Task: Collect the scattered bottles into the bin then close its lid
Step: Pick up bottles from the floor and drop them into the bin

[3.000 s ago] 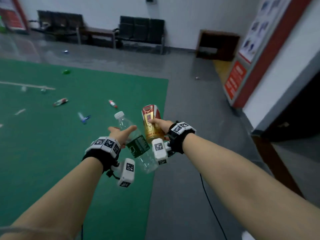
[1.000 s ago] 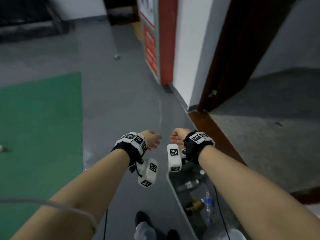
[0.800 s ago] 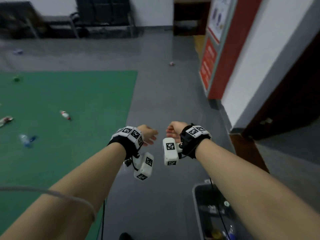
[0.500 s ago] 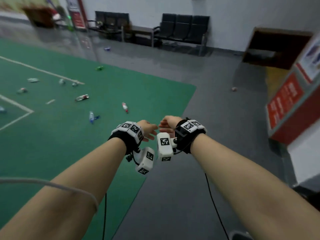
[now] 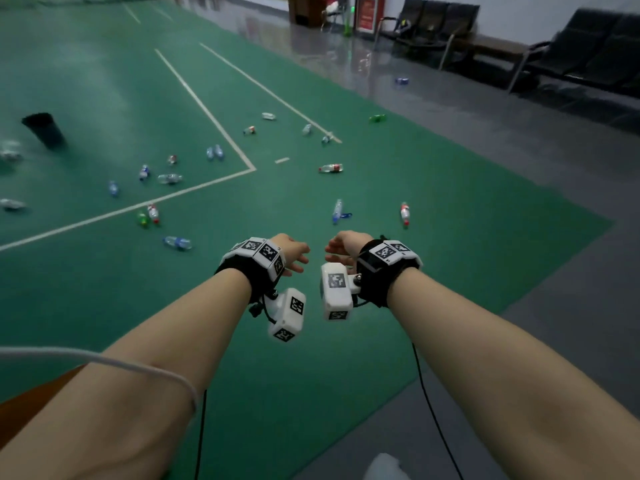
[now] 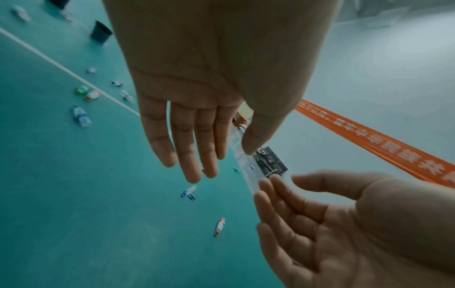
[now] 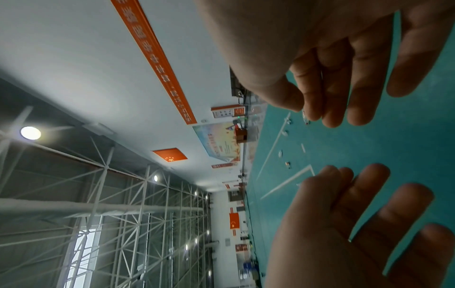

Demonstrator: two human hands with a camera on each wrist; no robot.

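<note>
Currently both hands are held out in front at the same height, close together, palms turned toward each other, nothing in either. Left hand (image 5: 291, 249): fingers (image 6: 189, 148) nearly straight and relaxed, thumb slightly apart from them, no contact with anything. Right hand (image 5: 343, 245): fingers (image 6: 283, 204) loosely bent, thumb extended, likewise empty. A small gap separates the two sets of fingertips.

The scattered bottles lie on the green court mat (image 5: 104, 289), all beyond the fingertips and well apart from them. Nearest, just ahead of the right fingers: a clear bottle with blue cap (image 5: 337, 211) and, to its right, a bottle with a red label (image 5: 404, 213). Farther ahead of them, a red-labelled bottle (image 5: 330, 168) on its side. Ahead and left of the left fingers: a blue-labelled bottle (image 5: 177, 242), then a green bottle (image 5: 142, 218) beside a red-labelled one (image 5: 153, 213), touching or nearly so. More bottles sit farther out around the white court lines (image 5: 204, 109); one green bottle (image 5: 377, 117) lies at the mat's far edge.

A black container (image 5: 44, 130) stands far off to the left of the left hand, tilted; whether it is the bin cannot be told. Dark chairs (image 5: 588, 46) line the wall far right.
</note>
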